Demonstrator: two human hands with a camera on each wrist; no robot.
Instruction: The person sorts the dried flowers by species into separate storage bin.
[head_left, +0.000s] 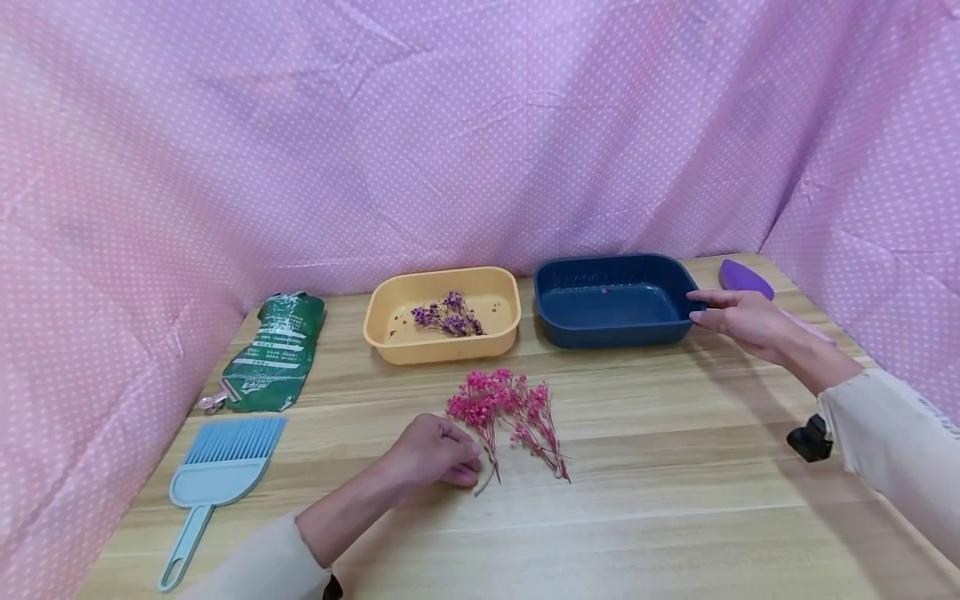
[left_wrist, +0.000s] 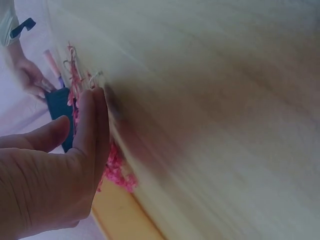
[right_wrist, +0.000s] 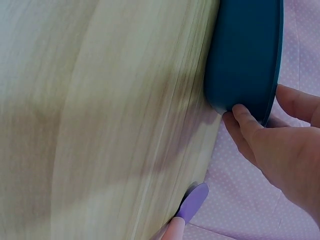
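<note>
Two sprigs of pink dried flowers (head_left: 487, 400) lie mid-table, with their thin stems toward the person. My left hand (head_left: 437, 454) is beside the left sprig's stem, its fingers together and fairly straight. In the left wrist view the thumb (left_wrist: 55, 135) stands apart from those fingers, with nothing between them. At the back right is a dark blue rectangular basin (head_left: 615, 335) with a small purple bit inside. My right hand (head_left: 746, 321) touches the basin's right end. In the right wrist view its straight fingers (right_wrist: 243, 120) lie against the end wall, the thumb by the rim.
A yellow basin (head_left: 442, 352) holding purple dried flowers (head_left: 450, 317) stands left of the blue one. A green bag (head_left: 277, 354) with a metal clip and a light blue brush (head_left: 217, 483) lie at left. A purple spatula (head_left: 745, 277) lies behind my right hand. Pink dotted cloth (head_left: 480, 125) surrounds the table.
</note>
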